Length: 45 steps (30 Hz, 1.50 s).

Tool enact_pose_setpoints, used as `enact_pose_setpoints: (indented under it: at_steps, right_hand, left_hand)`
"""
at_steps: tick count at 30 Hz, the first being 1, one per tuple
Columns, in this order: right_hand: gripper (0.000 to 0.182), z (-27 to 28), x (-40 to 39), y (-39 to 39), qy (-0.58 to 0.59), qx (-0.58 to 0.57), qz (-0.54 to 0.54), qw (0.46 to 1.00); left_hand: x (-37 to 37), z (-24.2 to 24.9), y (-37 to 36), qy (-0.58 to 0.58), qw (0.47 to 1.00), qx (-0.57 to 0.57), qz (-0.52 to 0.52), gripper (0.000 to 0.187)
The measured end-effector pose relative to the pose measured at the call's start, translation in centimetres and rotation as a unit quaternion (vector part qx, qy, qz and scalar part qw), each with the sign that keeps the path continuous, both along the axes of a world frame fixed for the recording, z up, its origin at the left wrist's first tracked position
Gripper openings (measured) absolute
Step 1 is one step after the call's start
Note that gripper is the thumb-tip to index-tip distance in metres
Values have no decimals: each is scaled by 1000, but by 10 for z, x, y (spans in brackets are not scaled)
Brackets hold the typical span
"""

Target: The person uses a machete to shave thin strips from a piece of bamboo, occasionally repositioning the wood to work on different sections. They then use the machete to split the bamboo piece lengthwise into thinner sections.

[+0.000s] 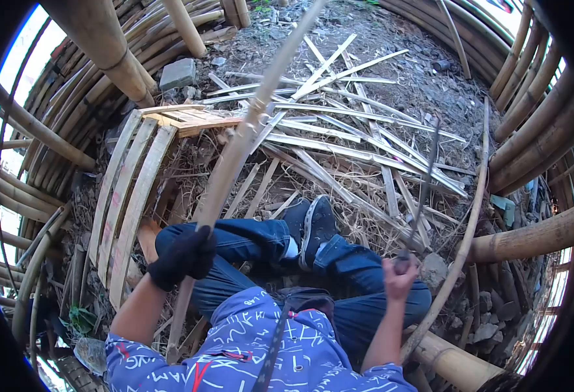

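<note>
My left hand (183, 257), in a black glove, is closed round a long bamboo strip (240, 147) that slants from beside my left thigh up past the top of the view. Bare and closed, my right hand (400, 277) grips the dark handle of a long, thin-bladed knife (426, 179), which points up and away from me over my right knee. The blade and the strip are well apart. Beyond my crossed legs, many split bamboo strips (365, 153) lie crisscrossed on the ground.
A slatted wooden crate (127, 196) stands at my left. Behind it lies a grey block (178, 74). Bamboo poles (528, 236) surround the spot on both sides, and a curved pole (475, 215) runs past my right knee. Stones (434, 269) lie there too.
</note>
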State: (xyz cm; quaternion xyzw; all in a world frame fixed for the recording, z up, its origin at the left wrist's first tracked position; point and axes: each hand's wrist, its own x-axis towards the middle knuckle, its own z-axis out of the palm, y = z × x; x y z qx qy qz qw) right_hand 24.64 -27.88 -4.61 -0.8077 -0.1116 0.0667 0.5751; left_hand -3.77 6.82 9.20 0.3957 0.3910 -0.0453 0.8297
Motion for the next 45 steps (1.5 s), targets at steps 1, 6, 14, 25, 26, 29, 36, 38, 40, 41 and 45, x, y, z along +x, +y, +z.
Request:
enact_pose_setpoints:
  at_steps: [1, 6, 14, 25, 26, 29, 36, 38, 40, 41, 45]
  right_hand:
    - [25, -1, -18, 9, 67, 39, 26, 997]
    - [26, 2, -71, 58, 18, 41, 96, 994]
    - [17, 31, -29, 97, -241, -91, 132, 957]
    - [17, 12, 61, 69, -348, -204, 135, 905]
    - [19, 4, 59, 64, -355, -201, 129, 904]
    - [20, -17, 67, 27, -350, -264, 99, 893]
    - [15, 0, 62, 27, -361, -262, 142, 884]
    - [13, 7, 43, 29, -364, -239, 140, 889]
    - [13, 10, 28, 31, -342, -254, 140, 894]
    - [12, 10, 22, 32, -328, -265, 145, 895]
    - [14, 4, -1, 43, -310, -264, 150, 901]
  left_hand:
    - [6, -9, 0, -13, 998, -64, -19, 43]
    - [28, -29, -27, -24, 992, -100, -76, 44]
    - [48, -21, -68, -29, 979, 29, -201, 39]
    - [29, -2, -75, 3, 975, -117, -191, 38]
    - [19, -12, -72, 21, 970, -147, -193, 38]
    - [-11, -19, -47, 62, 968, -58, -238, 40]
    - [-12, -40, -35, 159, 956, 36, -243, 42]
    - [-16, -62, -30, 168, 937, 90, -293, 46]
    - [-12, -72, -26, 120, 925, 138, -334, 46]
    - [-11, -76, -26, 65, 910, 186, -364, 47]
    - [2, -89, -52, 81, 950, 167, -250, 46]
